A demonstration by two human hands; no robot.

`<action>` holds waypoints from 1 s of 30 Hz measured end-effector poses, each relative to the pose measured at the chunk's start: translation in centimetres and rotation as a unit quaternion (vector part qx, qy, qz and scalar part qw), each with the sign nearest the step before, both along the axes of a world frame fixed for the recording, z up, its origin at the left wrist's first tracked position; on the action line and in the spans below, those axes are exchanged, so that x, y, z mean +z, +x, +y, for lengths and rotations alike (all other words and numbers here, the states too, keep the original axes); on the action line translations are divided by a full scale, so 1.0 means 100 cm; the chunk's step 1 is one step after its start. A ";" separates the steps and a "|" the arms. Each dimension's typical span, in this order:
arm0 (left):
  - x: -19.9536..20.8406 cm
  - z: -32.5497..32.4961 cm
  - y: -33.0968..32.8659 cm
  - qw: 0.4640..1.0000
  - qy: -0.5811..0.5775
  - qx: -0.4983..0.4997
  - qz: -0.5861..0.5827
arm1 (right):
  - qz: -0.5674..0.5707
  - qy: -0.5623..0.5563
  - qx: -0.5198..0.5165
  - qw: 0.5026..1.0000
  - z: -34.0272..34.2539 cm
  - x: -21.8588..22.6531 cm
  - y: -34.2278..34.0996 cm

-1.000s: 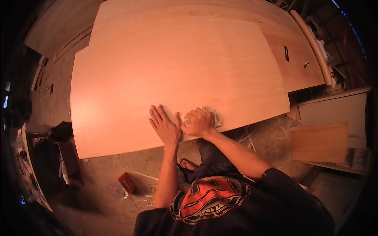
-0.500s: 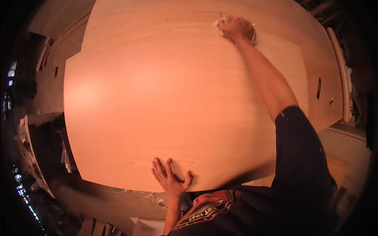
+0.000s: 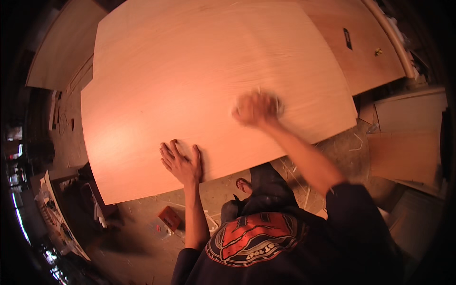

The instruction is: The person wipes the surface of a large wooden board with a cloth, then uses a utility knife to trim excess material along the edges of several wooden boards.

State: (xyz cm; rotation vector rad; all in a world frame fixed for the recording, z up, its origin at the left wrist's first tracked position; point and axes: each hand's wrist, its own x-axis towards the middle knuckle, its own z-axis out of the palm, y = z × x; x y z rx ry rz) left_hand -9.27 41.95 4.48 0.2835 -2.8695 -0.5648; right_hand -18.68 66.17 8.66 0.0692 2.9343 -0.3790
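Note:
A large pale wood-grain sheet [image 3: 156,114] lies in front of me, its near edge close to my body. My left hand [image 3: 183,162] rests flat on it near that edge, fingers spread, holding nothing. Farther in and to the right, my right hand [image 3: 256,108] is smeared by motion. Its fingers are bunched over a whitish cloth [image 3: 280,107], which presses on the sheet's surface. Only the cloth's edges show around the hand.
Beyond the sheet at the right lies a browner board [image 3: 365,52] with a dark flat strip [image 3: 348,39] and a small yellow item [image 3: 378,52]. More panels [image 3: 403,152] lean at the right. An orange-brown box [image 3: 169,218] and scraps lie on the floor.
My right hand has swept the cloth from the far part of the sheet back toward me. The view has shifted, showing more floor and my leg. My left hand stays flat on the sheet.

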 end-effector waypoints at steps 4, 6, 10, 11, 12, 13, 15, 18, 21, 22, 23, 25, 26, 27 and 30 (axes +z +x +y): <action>0.007 0.067 -0.027 0.995 0.075 -0.055 0.032 | 0.212 -0.052 0.055 0.974 0.013 -0.033 0.106; 0.005 0.097 -0.030 0.987 0.121 -0.094 0.041 | 0.185 -0.050 0.056 0.980 0.005 -0.028 0.099; -0.002 0.128 -0.014 0.988 0.070 -0.136 0.027 | 0.208 -0.075 0.043 0.974 0.018 -0.031 0.039; 0.001 0.128 -0.011 0.989 0.070 -0.129 0.024 | 0.232 -0.080 0.040 0.969 0.024 -0.033 0.011; 0.007 0.131 -0.004 0.986 0.052 -0.160 -0.015 | 0.216 -0.067 0.043 0.973 0.035 -0.032 -0.012; 0.012 0.129 0.002 0.981 0.031 -0.184 -0.055 | 0.199 -0.059 0.051 0.977 0.040 -0.025 -0.038; 0.016 0.125 0.011 0.980 0.031 -0.177 -0.088 | 0.229 0.020 0.008 0.973 0.043 -0.019 -0.090; 0.025 0.129 0.022 0.979 0.034 -0.159 -0.119 | 0.195 0.044 -0.017 0.980 0.067 -0.020 -0.178; 0.025 0.121 0.024 0.981 0.059 -0.143 -0.115 | 0.135 0.100 -0.004 0.986 0.062 0.000 -0.269; 0.026 0.120 0.028 0.981 0.080 -0.142 -0.106 | 0.139 0.097 0.010 0.986 0.067 -0.003 -0.303; 0.027 0.120 0.030 0.981 0.081 -0.133 -0.120 | 0.143 0.093 0.024 0.985 0.070 -0.003 -0.327; 0.027 0.120 0.031 0.983 0.071 -0.127 -0.110 | 0.119 0.053 -0.049 0.990 0.049 0.043 -0.351; 0.026 0.122 0.030 0.983 0.062 -0.138 -0.108 | 0.120 0.048 -0.047 0.990 0.055 0.039 -0.362; 0.027 0.123 0.028 0.983 0.058 -0.139 -0.109 | 0.156 0.065 -0.022 0.985 0.064 0.035 -0.374; 0.028 0.124 0.024 0.983 0.056 -0.140 -0.102 | 0.151 0.065 -0.010 0.986 0.069 0.033 -0.358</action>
